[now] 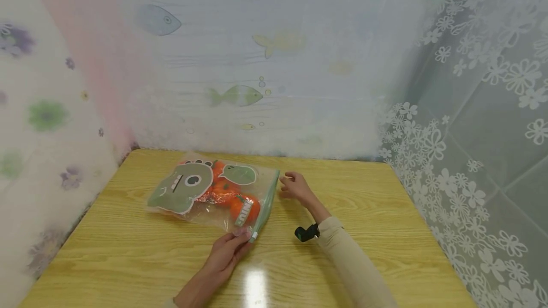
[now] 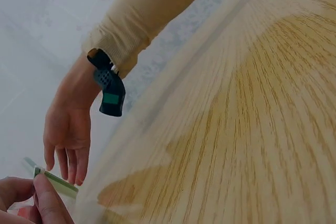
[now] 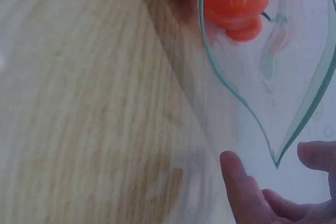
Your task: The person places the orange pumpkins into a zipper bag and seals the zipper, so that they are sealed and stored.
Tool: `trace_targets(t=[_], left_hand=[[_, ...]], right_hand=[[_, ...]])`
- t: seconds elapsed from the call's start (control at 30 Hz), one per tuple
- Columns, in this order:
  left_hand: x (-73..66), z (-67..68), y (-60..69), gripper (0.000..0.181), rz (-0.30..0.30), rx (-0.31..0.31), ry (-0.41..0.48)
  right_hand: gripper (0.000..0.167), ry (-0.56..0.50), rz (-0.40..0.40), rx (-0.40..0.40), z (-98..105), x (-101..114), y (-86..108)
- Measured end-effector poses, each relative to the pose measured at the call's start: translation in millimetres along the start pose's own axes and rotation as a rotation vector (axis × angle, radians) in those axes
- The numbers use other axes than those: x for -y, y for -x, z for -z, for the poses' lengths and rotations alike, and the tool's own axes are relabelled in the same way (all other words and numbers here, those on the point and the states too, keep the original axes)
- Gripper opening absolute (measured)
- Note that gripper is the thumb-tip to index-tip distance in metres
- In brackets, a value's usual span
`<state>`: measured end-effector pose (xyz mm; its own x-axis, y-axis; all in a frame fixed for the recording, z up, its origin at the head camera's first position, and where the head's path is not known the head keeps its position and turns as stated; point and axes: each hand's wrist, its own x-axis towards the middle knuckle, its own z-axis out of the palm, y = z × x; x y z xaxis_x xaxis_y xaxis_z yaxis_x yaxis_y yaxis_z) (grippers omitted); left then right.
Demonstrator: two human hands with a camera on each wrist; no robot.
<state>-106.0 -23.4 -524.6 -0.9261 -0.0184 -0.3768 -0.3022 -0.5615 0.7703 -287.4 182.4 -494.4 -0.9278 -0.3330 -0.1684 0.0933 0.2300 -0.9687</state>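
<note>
A clear zip bag (image 1: 222, 189) with a green cartoon monster print lies on the table, its green-edged mouth toward the right. Inside show orange, rounded things (image 3: 239, 1), their kind unclear through the plastic. My left hand (image 1: 229, 255) pinches the near corner of the mouth beside the white slider (image 1: 254, 235). At the far corner, my right hand (image 1: 297, 189) hovers with fingers and thumb spread, holding nothing. The right wrist view shows the mouth's two edges standing apart and meeting at a corner between my thumb and fingers, seemingly untouched.
The wood-grain table (image 1: 368, 251) runs back to a wall (image 1: 321, 122) printed with fish. A patterned wall stands at the left, and a panel with white flowers (image 1: 449, 194) at the right. A dark camera (image 1: 306, 233) is strapped to my right wrist.
</note>
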Motion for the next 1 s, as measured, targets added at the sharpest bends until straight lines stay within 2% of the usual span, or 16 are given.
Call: trace_targets(t=[0.2,0.37,0.43,0.6,0.73,0.87,1.0], left_hand=[[0.7,-0.5,-1.1,0.022,-0.007,-0.006,-0.006],[1.1,-1.4,0.9,0.011,-0.030,-0.017,0.015],[1.3,-1.9,1.8,0.007,-0.039,-0.020,0.027],[2.2,-3.0,1.7,0.012,-0.045,-0.035,0.050],[3.2,-3.9,0.7,0.012,-0.051,-0.040,0.041],[4.3,-5.1,-1.0,0.011,-0.061,-0.042,0.039],[5.3,-7.4,-2.8,0.013,-0.063,-0.053,0.053]], right_hand=[[0.059,0.041,0.011,-0.052,-0.2,-3.6,24.5],[0.052,0.020,-0.008,-0.054,-8.2,-5.2,48.5],[0.051,-0.008,-0.021,-0.023,-12.4,-6.4,57.7],[0.051,-0.101,-0.083,0.088,-23.0,-13.9,75.8],[0.049,-0.130,-0.135,0.179,-33.6,-17.9,87.5],[0.046,-0.149,-0.137,0.263,-44.8,-17.8,97.7],[0.043,-0.182,-0.116,0.312,-53.8,-18.1,103.8]])
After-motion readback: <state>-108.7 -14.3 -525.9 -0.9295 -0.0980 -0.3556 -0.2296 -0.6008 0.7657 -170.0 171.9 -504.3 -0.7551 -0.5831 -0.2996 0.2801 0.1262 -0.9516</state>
